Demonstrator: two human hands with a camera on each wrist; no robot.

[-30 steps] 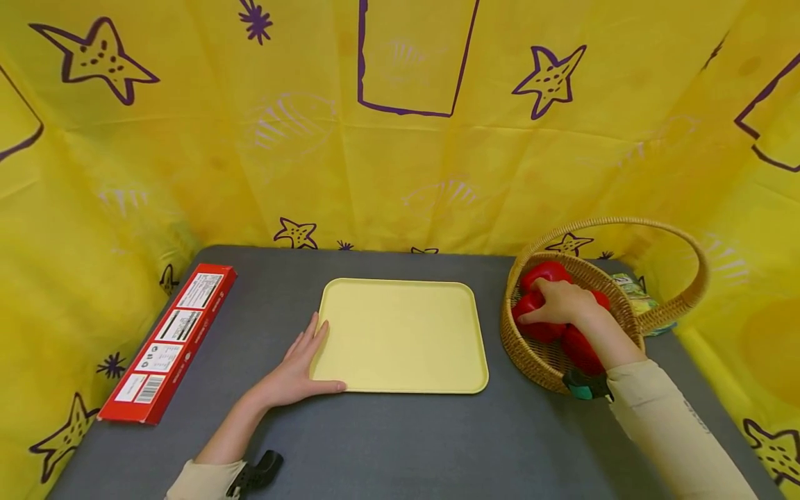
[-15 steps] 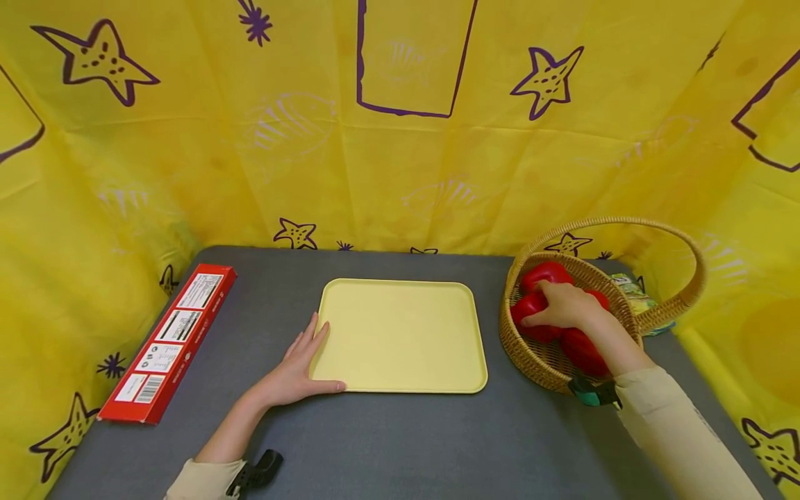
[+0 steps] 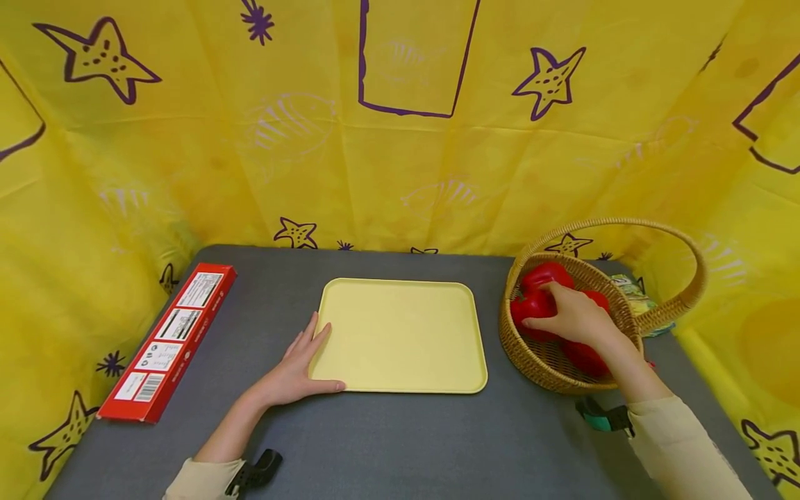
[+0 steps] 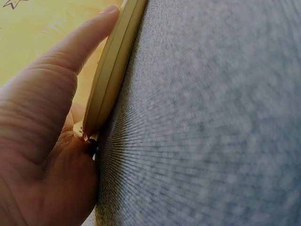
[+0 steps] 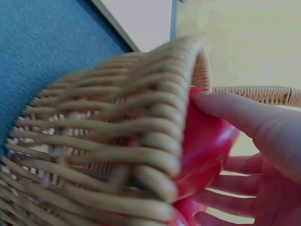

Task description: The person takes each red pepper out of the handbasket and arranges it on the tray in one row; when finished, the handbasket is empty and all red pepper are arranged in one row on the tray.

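My right hand (image 3: 578, 318) reaches into a wicker basket (image 3: 514, 354) at the right and grips a red bell pepper (image 3: 531, 309). In the right wrist view the thumb lies on top of the glossy pepper (image 5: 209, 139) and the fingers curl round its far side, just past the basket's rim. More red bell peppers (image 3: 548, 275) sit in the basket, partly hidden by the hand. My left hand (image 3: 292, 378) rests at the near left corner of a pale yellow tray (image 3: 400, 337), fingers spread along its left edge, thumb on its front rim.
A long red box (image 3: 173, 340) with white labels lies on the dark grey table at the left. Behind the basket is a green and yellow packet (image 3: 634, 298), partly hidden. The basket's tall handle (image 3: 694, 271) arches over its right side. A yellow patterned cloth (image 3: 400, 173) surrounds the table.
My right hand has shifted slightly right and its forearm has swung rightward, with the pepper turning a little so that its stem shows. My left hand and the tray stay still.
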